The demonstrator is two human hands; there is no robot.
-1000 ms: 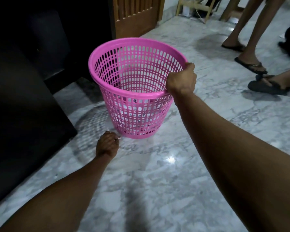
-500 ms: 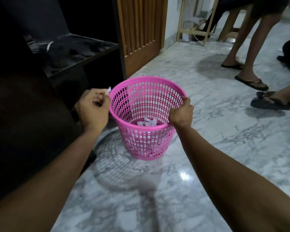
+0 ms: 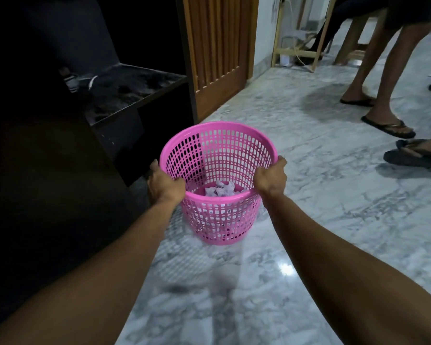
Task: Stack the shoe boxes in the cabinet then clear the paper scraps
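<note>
A pink perforated plastic basket (image 3: 219, 220) sits low over the marble floor, and I cannot tell whether it touches the floor. Crumpled white paper scraps (image 3: 220, 189) lie at its bottom. My left hand (image 3: 166, 186) grips the basket's left rim. My right hand (image 3: 271, 176) grips the right rim, thumb over the edge. The dark cabinet (image 3: 125, 95) stands open at the left, its inside mostly in shadow, and no shoe boxes can be made out.
A wooden slatted door (image 3: 217, 48) stands behind the basket. At the right are a person's legs in flip-flops (image 3: 383, 125) and another sandalled foot (image 3: 413, 154). Wooden furniture legs (image 3: 294, 53) stand at the back. Marble floor (image 3: 309, 220) spreads to the right.
My left hand rose from the floor with a paper scrap, came to the basket and now grips its left rim. The scrap no longer shows in that hand. The basket sits lower in view.
</note>
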